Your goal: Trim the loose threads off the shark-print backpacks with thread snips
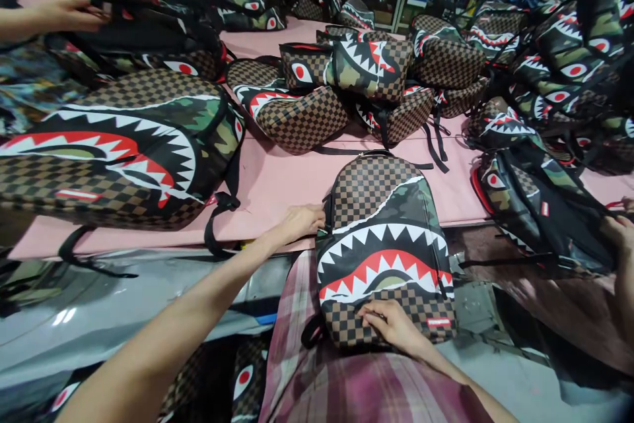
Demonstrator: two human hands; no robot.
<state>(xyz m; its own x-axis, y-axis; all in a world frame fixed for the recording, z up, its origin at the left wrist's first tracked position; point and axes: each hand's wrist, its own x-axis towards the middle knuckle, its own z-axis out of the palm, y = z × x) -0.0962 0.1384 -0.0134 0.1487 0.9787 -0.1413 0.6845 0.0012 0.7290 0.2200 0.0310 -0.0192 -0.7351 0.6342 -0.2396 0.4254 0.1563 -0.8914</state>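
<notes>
A backpack [381, 205] with a brown-and-black check, a camouflage panel and a toothed shark mouth stands upright against my lap at the table edge, its front facing me. My left hand [303, 222] grips its left side near the upper edge, the fingertips partly hidden behind the side. Low on the check front rests my right hand [389, 319], fingers curled and thumb pressed in; whatever may be between them is too small to see. A red label [438, 322] sits just right of that hand.
A large backpack [123, 146] lies at left on the pink table [277, 192]. Several more are piled behind, including a stacked bag [366, 63]. At left a co-worker's hands [74, 14] handle a black bag; at right another person's hand [619, 235] touches a dark backpack [549, 212].
</notes>
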